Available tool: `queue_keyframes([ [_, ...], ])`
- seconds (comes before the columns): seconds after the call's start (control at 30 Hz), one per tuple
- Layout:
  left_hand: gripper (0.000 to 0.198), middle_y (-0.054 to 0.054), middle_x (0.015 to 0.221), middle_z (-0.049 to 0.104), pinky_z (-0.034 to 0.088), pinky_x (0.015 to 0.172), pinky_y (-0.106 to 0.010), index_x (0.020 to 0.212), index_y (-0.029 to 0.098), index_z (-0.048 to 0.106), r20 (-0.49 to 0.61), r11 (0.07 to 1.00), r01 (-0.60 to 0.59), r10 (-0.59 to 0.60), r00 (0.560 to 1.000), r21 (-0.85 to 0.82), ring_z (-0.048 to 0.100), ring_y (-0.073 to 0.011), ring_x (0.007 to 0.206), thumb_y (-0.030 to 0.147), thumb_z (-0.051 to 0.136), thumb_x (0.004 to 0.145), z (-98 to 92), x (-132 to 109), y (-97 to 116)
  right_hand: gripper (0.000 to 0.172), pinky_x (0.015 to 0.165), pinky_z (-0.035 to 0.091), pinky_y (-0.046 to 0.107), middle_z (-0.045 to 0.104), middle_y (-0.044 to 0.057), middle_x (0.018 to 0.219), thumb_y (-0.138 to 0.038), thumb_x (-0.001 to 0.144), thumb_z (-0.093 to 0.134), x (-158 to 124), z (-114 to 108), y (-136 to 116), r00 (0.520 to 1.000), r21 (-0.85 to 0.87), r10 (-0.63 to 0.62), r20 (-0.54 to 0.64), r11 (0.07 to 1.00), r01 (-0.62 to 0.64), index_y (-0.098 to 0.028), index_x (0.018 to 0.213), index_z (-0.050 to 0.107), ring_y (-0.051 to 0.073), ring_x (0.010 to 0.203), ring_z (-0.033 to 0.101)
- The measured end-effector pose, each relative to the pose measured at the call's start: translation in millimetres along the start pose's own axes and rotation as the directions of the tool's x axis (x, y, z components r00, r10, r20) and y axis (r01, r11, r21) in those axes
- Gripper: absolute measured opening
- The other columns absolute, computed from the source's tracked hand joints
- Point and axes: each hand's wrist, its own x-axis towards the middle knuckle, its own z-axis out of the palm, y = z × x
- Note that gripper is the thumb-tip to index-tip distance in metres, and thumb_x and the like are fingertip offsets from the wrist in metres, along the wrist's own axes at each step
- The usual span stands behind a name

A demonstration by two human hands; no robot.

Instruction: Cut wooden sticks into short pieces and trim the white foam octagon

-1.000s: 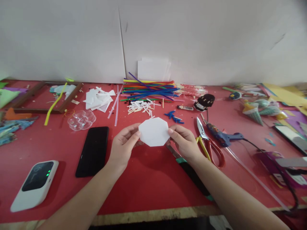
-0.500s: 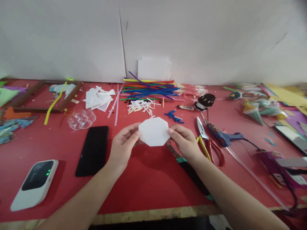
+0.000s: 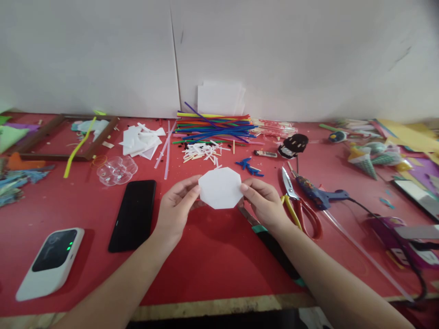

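Observation:
Between my two hands is a white, roughly octagonal piece of paper point(image 3: 220, 188), raised over the red table. My left hand point(image 3: 178, 205) pinches its left edge with the thumb in front. The right edge is pinched by my right hand point(image 3: 262, 201). Under and beside my right wrist lies a tool with a black and green handle point(image 3: 276, 251). Scissors with red and yellow handles point(image 3: 300, 205) rest to the right of that hand. Beyond the paper are small white pieces point(image 3: 204, 151) and blue pieces point(image 3: 247, 165).
Colorful pipe cleaners point(image 3: 216, 127) lie by the wall. A black phone point(image 3: 133, 215) and a white device point(image 3: 51, 262) are at left, a blue glue gun point(image 3: 318, 194) with its cord at right. Behind are paper scraps point(image 3: 140, 140) and a brown frame point(image 3: 51, 155).

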Motion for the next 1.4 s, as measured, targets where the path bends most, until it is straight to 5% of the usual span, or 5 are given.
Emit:
queue_keyframes([
  [0.63,0.034,-0.005,0.101,0.077,0.062,0.072,-0.028,0.099,0.022,0.074,0.049,0.999,0.008,-0.006,0.999,-0.047,0.072,-0.0164,0.086,0.043,0.085,0.075,2.9,-3.2,2.9,0.035,0.039,0.043,0.019,0.058,-0.002,0.054,-0.050,0.083,0.074,0.8,-7.0,7.1,0.998,-0.021,-0.040,-0.039,0.999,0.039,-0.020,0.068,0.065,0.010,0.049,0.053],
  [0.8,0.038,-0.001,0.088,0.074,0.059,0.066,-0.021,0.102,0.022,0.070,0.044,0.998,0.005,-0.003,0.999,-0.058,0.069,-0.0120,0.078,0.041,0.086,0.074,4.0,-2.8,4.8,0.036,0.026,0.032,0.019,0.058,-0.003,0.055,-0.052,0.084,0.072,0.9,-7.4,7.9,1.000,0.009,0.017,-0.014,1.000,-0.017,-0.020,0.070,0.064,0.009,0.038,0.046],
  [1.07,0.029,0.000,0.083,0.069,0.058,0.059,-0.020,0.095,0.020,0.066,0.013,0.995,-0.054,0.054,0.998,0.080,0.066,-0.0113,0.070,0.041,0.080,0.080,-0.4,-1.2,2.4,0.037,0.024,0.027,0.018,0.057,-0.003,0.051,-0.054,0.077,0.077,0.5,0.4,0.6,1.000,0.040,-0.002,-0.012,0.999,0.002,-0.020,0.068,0.065,0.008,0.034,0.043],
  [1.4,0.030,-0.006,0.103,0.074,0.060,0.069,-0.023,0.111,0.021,0.071,0.040,0.951,-0.176,0.171,0.984,0.256,0.070,-0.0140,0.082,0.040,0.071,0.089,-2.6,-1.7,2.7,0.025,0.047,0.045,0.021,0.062,-0.003,0.055,-0.043,0.078,0.081,5.2,-4.3,5.1,0.986,-0.018,-0.158,-0.058,0.987,0.157,-0.020,0.087,0.074,0.009,0.048,0.055],
])
